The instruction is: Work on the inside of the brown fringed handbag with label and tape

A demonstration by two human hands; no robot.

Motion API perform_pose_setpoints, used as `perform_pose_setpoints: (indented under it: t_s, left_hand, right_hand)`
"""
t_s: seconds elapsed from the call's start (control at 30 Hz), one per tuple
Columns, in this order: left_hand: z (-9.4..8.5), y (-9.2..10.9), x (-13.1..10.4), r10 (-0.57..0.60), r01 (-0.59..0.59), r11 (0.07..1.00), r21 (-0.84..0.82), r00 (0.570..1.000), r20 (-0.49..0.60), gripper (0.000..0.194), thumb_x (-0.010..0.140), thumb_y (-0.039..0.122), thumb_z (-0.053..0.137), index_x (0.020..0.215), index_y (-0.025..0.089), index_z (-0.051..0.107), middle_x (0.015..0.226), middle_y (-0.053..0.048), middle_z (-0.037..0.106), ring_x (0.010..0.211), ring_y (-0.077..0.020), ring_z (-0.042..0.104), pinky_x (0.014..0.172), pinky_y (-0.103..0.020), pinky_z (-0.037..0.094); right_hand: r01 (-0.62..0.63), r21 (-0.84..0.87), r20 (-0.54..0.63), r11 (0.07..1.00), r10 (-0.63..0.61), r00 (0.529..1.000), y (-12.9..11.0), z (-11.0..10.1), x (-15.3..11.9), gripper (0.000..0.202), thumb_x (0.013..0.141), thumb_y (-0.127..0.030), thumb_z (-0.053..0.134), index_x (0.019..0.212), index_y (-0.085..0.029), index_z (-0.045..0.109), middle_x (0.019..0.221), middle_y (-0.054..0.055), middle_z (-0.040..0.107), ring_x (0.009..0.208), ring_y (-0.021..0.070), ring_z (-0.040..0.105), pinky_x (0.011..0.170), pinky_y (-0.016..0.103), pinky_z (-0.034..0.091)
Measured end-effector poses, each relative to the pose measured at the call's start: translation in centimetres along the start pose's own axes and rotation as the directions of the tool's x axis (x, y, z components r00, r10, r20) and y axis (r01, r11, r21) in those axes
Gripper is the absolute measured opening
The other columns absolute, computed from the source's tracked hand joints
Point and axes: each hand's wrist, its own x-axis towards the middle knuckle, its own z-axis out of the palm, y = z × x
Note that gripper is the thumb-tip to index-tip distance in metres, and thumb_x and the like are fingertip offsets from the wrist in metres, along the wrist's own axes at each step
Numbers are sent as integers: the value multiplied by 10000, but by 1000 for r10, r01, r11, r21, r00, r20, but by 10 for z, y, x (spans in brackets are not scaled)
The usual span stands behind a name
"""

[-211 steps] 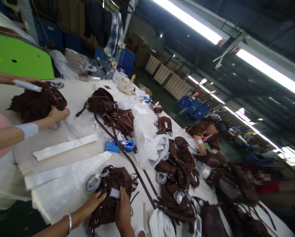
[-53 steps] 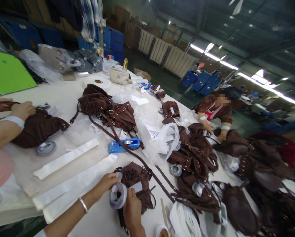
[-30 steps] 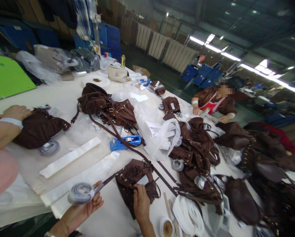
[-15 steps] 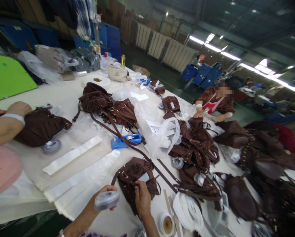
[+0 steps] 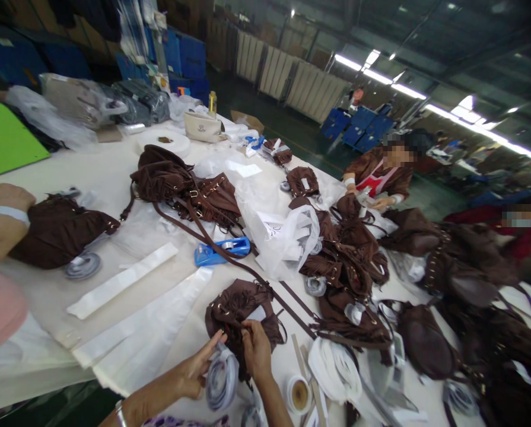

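The left hand (image 5: 197,372) grips a grey-white roll of foam wrapping tape (image 5: 223,378), and just beyond it the right hand (image 5: 255,350) pinches the near edge of a small dark-brown fringed suede bag (image 5: 241,311) lying on the white worktop (image 5: 114,172). This looks like the wrapping step, calling for the tape end to be drawn onto the bag's hardware. Slumped and studded, its strap (image 5: 287,305) trails away beyond the right hand.
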Motion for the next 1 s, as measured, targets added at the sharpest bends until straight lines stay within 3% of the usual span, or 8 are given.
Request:
perform_pose_setpoints:
  t_s: [0.13, 0.2, 0.33, 0.43, 0.57, 0.77, 0.83, 1.0]
  left_hand:
    - [18, 6, 15, 103, -120, 988, -99, 982, -158, 931, 565, 355, 870, 1390, 387, 440, 1645, -78, 208, 1136, -294, 613, 797, -349, 535]
    - [30, 12, 22, 134, -170, 980, -104, 950, -282, 830, 602, 315, 856, 1334, 347, 466, 1611, -118, 288, 1054, -259, 646, 747, -330, 540]
    - [44, 18, 35, 158, -184, 983, -14, 880, -449, 668, 609, 242, 842, 1186, 252, 504, 1442, -152, 525, 1097, -266, 646, 864, -368, 540]
    - [44, 14, 46, 256, -214, 967, 140, 816, -518, 541, 661, 251, 779, 1126, 226, 503, 1283, -116, 629, 1078, -238, 654, 918, -365, 522]
    - [45, 12, 61, 381, -222, 918, 327, 718, -583, 470, 669, 190, 684, 1105, 240, 515, 1150, -39, 662, 1022, -204, 653, 906, -340, 512]
    - [55, 24, 78, 502, -162, 825, 542, 652, -568, 325, 717, 194, 580, 1032, 248, 521, 988, 3, 653, 932, -202, 625, 864, -337, 484]
    - [52, 24, 82, 520, -89, 763, 640, 673, -526, 294, 759, 219, 559, 1049, 250, 515, 979, 0, 651, 915, -206, 622, 852, -341, 471]
    - [30, 19, 84, 484, -39, 628, 777, 802, -351, 277, 843, 197, 427, 1099, 248, 517, 1023, -23, 672, 952, -204, 636, 880, -351, 466]
  right_hand:
    - [5, 16, -4, 1000, -5, 1000, -6, -5, 5, 212, 937, -288, 435, 1042, -220, 607, 987, 43, 668, 932, 188, 631, 857, 315, 472]
    - [10, 10, 5, 1000, -10, 1000, -9, -7, 8, 214, 941, -294, 431, 1046, -220, 602, 1002, 47, 664, 957, 191, 625, 877, 320, 465]
    - [32, -26, 22, 999, -32, 999, -19, -14, 13, 217, 951, -291, 415, 1061, -225, 590, 1011, 47, 651, 973, 190, 620, 890, 325, 458]
    - [68, -84, 37, 994, -65, 997, -29, -22, 14, 216, 948, -252, 406, 1058, -229, 591, 1005, 47, 633, 971, 190, 612, 884, 326, 457]
    - [108, -176, 75, 978, -97, 993, -40, -33, 14, 256, 943, -193, 375, 1097, -239, 575, 1020, 51, 608, 970, 198, 604, 874, 338, 459]
    - [127, -258, 77, 958, -111, 991, -36, -38, 15, 295, 942, -174, 350, 1123, -244, 572, 1029, 61, 604, 956, 206, 611, 879, 357, 471]
    - [115, -243, 43, 963, -108, 993, -31, -40, 16, 274, 940, -192, 372, 1107, -241, 584, 1012, 61, 614, 942, 205, 616, 863, 349, 481]
    - [70, -101, 1, 992, -71, 998, -28, -51, 22, 231, 935, -284, 434, 1039, -229, 633, 987, 59, 662, 953, 199, 628, 876, 334, 494]
